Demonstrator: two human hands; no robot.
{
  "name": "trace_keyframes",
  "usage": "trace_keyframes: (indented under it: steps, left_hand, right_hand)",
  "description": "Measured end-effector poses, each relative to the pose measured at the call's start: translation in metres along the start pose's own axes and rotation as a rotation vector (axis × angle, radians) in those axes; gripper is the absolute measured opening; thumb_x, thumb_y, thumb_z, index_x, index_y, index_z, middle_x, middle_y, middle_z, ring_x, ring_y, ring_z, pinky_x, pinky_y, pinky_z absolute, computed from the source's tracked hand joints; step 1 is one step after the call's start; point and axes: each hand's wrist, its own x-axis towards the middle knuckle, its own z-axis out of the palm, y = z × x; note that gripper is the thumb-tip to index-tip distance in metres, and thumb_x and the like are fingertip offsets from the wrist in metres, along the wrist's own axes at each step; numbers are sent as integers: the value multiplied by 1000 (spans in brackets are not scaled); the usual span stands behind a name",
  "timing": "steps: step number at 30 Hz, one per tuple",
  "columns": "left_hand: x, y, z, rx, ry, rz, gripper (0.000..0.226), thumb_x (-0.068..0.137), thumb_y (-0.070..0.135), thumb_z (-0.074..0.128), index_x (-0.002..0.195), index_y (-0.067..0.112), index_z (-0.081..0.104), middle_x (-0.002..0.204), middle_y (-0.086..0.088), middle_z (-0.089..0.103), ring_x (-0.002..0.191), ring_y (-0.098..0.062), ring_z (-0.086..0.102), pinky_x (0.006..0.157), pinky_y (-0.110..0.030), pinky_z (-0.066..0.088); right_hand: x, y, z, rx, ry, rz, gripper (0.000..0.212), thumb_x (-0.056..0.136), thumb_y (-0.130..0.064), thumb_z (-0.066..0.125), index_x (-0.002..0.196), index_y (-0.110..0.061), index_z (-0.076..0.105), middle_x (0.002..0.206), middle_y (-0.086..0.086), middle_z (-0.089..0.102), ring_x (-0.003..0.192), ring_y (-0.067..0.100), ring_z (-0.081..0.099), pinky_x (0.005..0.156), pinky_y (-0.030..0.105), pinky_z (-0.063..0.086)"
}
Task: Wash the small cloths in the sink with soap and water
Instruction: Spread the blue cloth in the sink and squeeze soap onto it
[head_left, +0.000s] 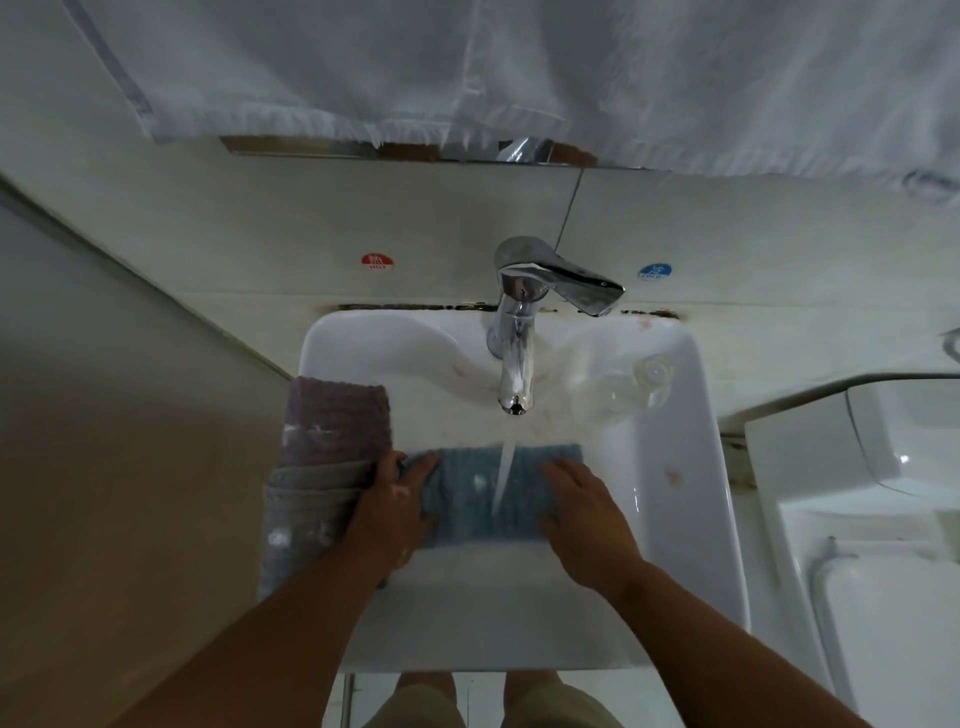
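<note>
In the sink (691, 467) we find the middle taken: the blue cloth (467, 499) spans the bowl, the left hand (395, 499) gripping one end and the right hand (582, 509) lying on the other, with the water stream (504, 478) falling between them from the faucet spout (514, 364) that juts over the rear. A pile of folded cloths (327, 467) blocks the left rim, and a clear bottle (623, 389) lies on the rear right ledge beside the spout. We see bare porcelain along the bowl's right side and near rim, while a hanging white towel (519, 67) closes the space above the faucet.
</note>
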Motion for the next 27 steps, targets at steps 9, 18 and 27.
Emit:
trace_keyframes:
  steps: [9,18,27]
  left_hand:
    - [-1,2,10,5,19,15,83,77,23,84,148,33,42,128,-1,46,112,-25,55,100,-35,47]
    - [-11,33,38,-76,-117,90,81,81,24,80,150,33,39,128,8,46,107,-13,55,88,-15,41]
    - [6,35,21,-56,-43,111,79,79,14,79,148,27,45,128,7,47,111,-15,56,99,-23,46]
  right_hand:
    - [1,18,13,-49,0,77,71,95,-31,64,155,-27,27,157,-8,19,135,14,31,105,34,48]
    - [-29,45,7,-126,24,231,68,98,-24,56,156,-25,21,160,-4,18,136,17,36,101,36,53]
    - [-8,39,-2,-119,47,221,81,90,-25,67,156,-25,21,158,-4,15,136,19,32,101,39,52]
